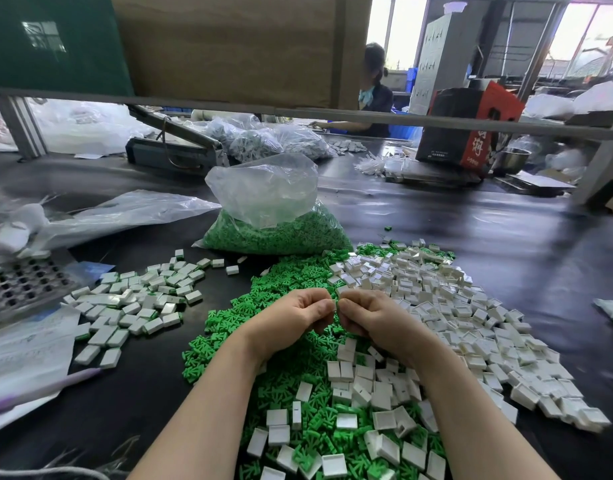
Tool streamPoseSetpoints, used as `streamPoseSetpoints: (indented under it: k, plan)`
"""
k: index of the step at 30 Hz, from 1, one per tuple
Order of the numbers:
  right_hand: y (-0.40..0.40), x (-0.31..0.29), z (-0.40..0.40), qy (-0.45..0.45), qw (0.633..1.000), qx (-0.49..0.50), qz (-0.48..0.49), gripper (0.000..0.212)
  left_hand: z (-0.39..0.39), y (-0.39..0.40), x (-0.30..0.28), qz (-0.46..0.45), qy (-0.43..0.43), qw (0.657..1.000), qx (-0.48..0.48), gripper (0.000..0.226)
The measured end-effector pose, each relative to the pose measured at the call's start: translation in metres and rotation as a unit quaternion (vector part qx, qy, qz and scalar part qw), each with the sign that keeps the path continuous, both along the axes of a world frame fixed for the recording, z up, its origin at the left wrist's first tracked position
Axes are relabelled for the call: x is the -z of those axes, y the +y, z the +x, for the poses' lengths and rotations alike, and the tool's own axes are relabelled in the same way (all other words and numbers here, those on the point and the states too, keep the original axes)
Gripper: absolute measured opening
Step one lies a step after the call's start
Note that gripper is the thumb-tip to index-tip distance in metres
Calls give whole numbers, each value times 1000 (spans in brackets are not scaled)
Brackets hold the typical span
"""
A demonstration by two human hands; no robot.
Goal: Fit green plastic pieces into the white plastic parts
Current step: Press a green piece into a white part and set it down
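Note:
My left hand [294,317] and my right hand [374,318] meet fingertip to fingertip above the table's middle, both with curled fingers pinching a small piece between them; the piece is almost hidden, only a sliver shows. Below them spreads a heap of loose green plastic pieces [291,368]. A wide heap of empty white plastic parts [464,320] lies to the right and in front. A pile of white parts with green showing at their edges [135,299] sits to the left.
A clear bag of green pieces [274,226] stands behind the heaps. A perforated metal tray [21,285] and plastic sheets [28,358] lie at the left. Another person sits at the far side near bags and a red-black box [468,129]. A shelf beam [298,112] runs overhead.

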State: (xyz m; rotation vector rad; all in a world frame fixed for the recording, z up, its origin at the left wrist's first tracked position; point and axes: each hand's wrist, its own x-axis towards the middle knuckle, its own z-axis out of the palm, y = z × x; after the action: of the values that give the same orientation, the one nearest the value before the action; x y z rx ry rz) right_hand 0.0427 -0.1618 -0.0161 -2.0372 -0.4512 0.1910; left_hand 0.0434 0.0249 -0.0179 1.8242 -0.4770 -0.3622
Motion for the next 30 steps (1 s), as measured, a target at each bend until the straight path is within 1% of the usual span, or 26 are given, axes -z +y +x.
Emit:
streamPoseSetpoints:
  k: [6,12,15,18,20,23,30]
  plan:
    - [0,1,1,-5,1000,0,0,36,0,-1,-1,17,-7,1000,-16,29]
    - [-1,6,4,1,999,1,46,29,1,-3,-6,17,-8,999,-42,23]
    - [-2,6,4,-13,998,-5,60,31,3,-1,-12,51,-37,996,-56,20]
    - [-1,5,4,-11,998,-8,65,28,3,0,-15,48,-50,995,-73,13]
    - [0,3,4,-6,998,-12,63,28,3,0,-16,51,-55,994,-78,10]
    - [0,2,2,8,998,-19,58,27,2,0,-18,61,-59,994,-71,11]
    - [-2,0,0,15,999,-37,-7,32,0,1,-21,106,-67,991,-50,11]
